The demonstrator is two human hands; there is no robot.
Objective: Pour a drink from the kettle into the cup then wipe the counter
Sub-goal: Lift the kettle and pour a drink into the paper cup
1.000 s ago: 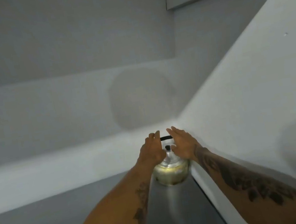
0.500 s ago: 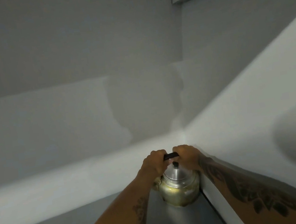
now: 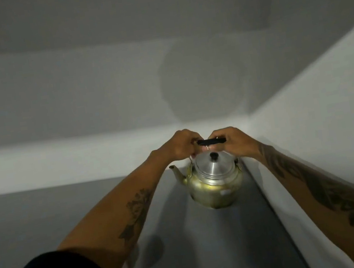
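A round brass-coloured kettle [image 3: 214,188] with a silver lid and a black knob sits in front of me, its spout pointing left. Its black handle bar [image 3: 211,141] stands upright over the lid. My left hand [image 3: 182,143] is closed on the left end of the bar. My right hand [image 3: 234,142] grips the right end. The kettle is over a narrow grey surface [image 3: 210,243] beside a white wall; I cannot tell whether its base touches the surface. No cup and no cloth is in view.
A white wall [image 3: 309,137] runs close along the right of the kettle and meets a back wall [image 3: 75,103] at a corner. A white ledge [image 3: 38,163] crosses behind my hands. The light is dim.
My hands went from open fingers above the kettle to closed on its handle bar. The kettle now shows nearer and larger, with its spout visible at the left.
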